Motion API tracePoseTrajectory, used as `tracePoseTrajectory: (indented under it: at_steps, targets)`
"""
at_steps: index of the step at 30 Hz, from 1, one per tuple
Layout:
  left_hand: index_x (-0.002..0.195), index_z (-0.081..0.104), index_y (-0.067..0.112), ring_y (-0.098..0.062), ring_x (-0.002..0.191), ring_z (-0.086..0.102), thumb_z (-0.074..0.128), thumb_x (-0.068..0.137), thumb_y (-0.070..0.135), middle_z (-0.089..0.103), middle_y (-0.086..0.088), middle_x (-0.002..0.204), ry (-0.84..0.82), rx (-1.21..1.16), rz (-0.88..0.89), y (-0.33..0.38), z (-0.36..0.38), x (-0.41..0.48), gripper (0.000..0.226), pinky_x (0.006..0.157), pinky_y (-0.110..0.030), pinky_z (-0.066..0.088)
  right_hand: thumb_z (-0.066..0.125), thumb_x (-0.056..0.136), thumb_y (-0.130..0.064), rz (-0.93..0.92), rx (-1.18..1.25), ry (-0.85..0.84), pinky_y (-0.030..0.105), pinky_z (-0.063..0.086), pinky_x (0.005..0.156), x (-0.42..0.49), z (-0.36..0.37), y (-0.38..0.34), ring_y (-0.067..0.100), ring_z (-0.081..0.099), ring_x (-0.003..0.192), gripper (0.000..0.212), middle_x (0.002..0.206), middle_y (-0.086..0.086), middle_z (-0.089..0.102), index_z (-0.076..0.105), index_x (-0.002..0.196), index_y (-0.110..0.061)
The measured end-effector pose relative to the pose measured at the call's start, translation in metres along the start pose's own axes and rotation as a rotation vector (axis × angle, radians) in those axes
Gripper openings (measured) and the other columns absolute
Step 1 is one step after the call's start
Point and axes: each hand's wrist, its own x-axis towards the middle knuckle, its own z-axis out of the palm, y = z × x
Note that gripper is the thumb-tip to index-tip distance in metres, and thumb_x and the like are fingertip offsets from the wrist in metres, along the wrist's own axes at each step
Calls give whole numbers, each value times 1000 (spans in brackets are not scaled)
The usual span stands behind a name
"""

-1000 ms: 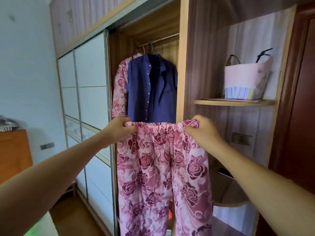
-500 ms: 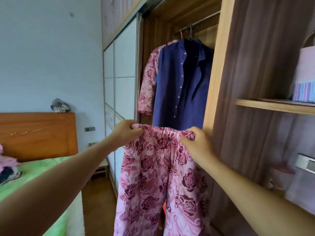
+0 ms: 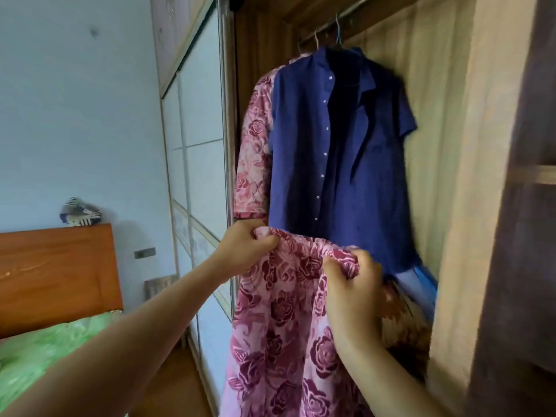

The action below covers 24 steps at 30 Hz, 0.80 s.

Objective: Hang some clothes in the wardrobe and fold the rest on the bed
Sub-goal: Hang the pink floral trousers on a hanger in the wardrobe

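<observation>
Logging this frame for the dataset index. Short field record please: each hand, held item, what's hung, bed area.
left hand: grips the waistband of the rose-print trousers
right hand: grips the same waistband
trousers: held up, legs hanging, in front of the open wardrobe
hung in wardrobe: blue shirt on a hanger; rose-print top behind it, to its left
bed: green cover, wooden headboard
on headboard: striped bundle, item unclear
</observation>
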Motion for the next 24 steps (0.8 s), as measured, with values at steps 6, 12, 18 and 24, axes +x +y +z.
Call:
tracePoseTrajectory:
  at_steps: [6, 12, 18, 24]
  targets:
    - [59, 48, 22, -1, 50, 39, 74, 84, 21, 45, 13, 53, -168, -56, 195, -43, 61, 91, 36, 51, -20, 34, 76, 83, -9, 94, -89, 243, 32, 42, 98, 43, 40, 58, 24, 57, 107, 37, 113, 7, 61, 66, 119, -5]
    - [66, 54, 9, -12, 61, 48, 74, 82, 16, 53, -6, 70, -226, -143, 297, -51, 125, 152, 27, 63, -30, 42, 75, 80, -7, 100, -255, 381, 36, 40, 103, 83, 49, 89, 25, 56, 114, 37, 122, 9, 57, 66, 116, -6]
    - [58, 44, 23, -11, 63, 47, 73, 75, 28, 44, 2, 68, -268, -158, 400, -54, 171, 170, 34, 59, -17, 34, 67, 74, -12, 14, -410, 394, 50, 47, 93, 82, 38, 98, 26, 57, 101, 30, 113, -2, 51, 60, 97, -30]
    - [61, 52, 17, -18, 67, 53, 77, 79, 15, 51, -3, 72, -315, -188, 415, -51, 204, 195, 31, 66, -30, 39, 65, 76, 9, -11, -516, 425, 25, 42, 89, 97, 23, 112, 13, 55, 97, 37, 104, -5, 53, 60, 89, -26]
